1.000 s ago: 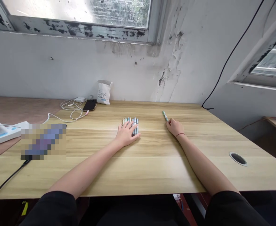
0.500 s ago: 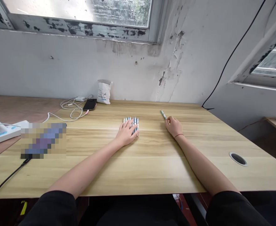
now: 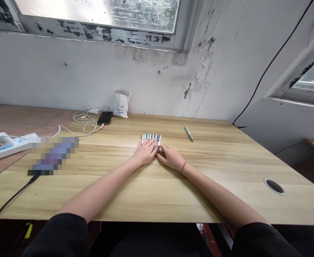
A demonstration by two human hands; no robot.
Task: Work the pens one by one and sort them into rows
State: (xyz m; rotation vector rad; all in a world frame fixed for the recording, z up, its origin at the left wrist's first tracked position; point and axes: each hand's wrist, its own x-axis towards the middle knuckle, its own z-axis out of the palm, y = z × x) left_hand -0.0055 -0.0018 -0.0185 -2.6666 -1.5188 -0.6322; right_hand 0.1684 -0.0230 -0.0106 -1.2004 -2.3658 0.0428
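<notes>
At the pen row [image 3: 150, 136], right hand [image 3: 173, 157] now, off the green pen [image 3: 189, 134].

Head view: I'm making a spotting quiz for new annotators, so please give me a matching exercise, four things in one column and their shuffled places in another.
Things
1. Left hand
2. Right hand
3. Green pen
4. White packet

Places
A. Standing by the wall
B. Spread over the row of pens
C. Lying alone, to the right of both hands
D. At the right-hand end of the row

Right pairs: 1-B, 2-D, 3-C, 4-A
</notes>
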